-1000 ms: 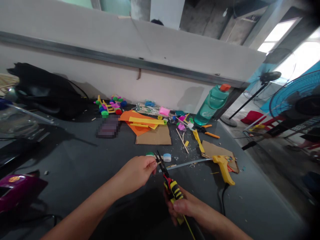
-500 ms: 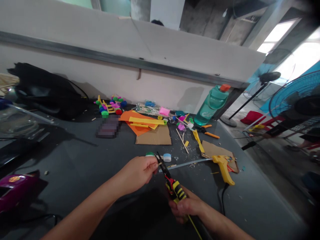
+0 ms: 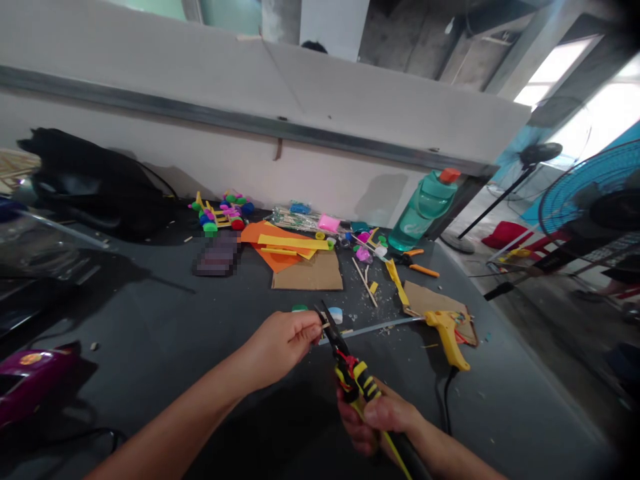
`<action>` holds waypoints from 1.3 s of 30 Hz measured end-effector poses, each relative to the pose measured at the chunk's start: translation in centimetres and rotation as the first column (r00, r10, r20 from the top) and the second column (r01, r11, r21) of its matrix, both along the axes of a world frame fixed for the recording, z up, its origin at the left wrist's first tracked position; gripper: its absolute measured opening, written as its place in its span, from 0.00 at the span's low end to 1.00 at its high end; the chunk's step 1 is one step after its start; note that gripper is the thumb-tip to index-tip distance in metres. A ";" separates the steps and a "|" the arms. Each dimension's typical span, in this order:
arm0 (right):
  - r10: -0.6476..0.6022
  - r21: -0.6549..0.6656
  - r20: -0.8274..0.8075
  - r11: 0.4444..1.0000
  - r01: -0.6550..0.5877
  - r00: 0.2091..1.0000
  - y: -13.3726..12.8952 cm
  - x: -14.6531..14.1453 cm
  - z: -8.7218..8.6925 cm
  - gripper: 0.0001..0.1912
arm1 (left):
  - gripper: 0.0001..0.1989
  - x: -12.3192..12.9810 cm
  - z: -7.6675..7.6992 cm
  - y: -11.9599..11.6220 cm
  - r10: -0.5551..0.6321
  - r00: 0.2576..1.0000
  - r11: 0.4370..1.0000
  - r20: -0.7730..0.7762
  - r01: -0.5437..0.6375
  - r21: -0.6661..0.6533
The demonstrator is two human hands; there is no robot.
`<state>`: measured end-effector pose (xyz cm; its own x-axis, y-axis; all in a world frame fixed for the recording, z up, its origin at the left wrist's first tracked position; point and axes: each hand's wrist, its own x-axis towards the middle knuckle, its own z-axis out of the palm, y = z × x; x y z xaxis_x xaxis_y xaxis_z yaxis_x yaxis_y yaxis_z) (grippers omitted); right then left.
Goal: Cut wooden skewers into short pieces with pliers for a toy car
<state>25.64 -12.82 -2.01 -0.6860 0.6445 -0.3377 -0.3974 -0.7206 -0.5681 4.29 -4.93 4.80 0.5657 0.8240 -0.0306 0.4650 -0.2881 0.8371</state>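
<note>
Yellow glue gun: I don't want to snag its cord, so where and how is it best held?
The glue gun is probably best taken by its handle from the near side, since that slants toward the wearer while a translucent stick juts out left. Keep the black cord at its foot clear. The right hand holds pliers.

Bare, slender forearms [image 3: 195, 410] narrow toward the wrists [image 3: 245, 365] and bare hands [image 3: 285, 343].

Here's the dark table [image 3: 150, 340], backed by a white partition [image 3: 150, 60] with a grey rail [image 3: 200, 112]; bright windows [image 3: 560, 63] glare above the concrete floor [image 3: 540, 340].
</note>
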 end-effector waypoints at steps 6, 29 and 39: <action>0.014 0.018 -0.066 1.000 -0.013 0.998 -0.5 0.0 1.7 0.27 | 0.19 0.2 -0.4 0.1 -0.007 0.992 0.998 0.122 0.014 -0.061; -0.180 0.138 0.099 0.976 0.166 0.979 2.2 1.2 1.9 0.25 | 0.11 -0.1 -0.1 0.2 0.152 0.984 0.955 -0.094 -0.121 0.270; -0.167 -0.115 -0.090 0.981 0.156 0.982 4.0 3.0 5.4 0.30 | 0.13 0.3 0.3 -0.1 0.172 0.960 0.982 0.223 -0.185 0.036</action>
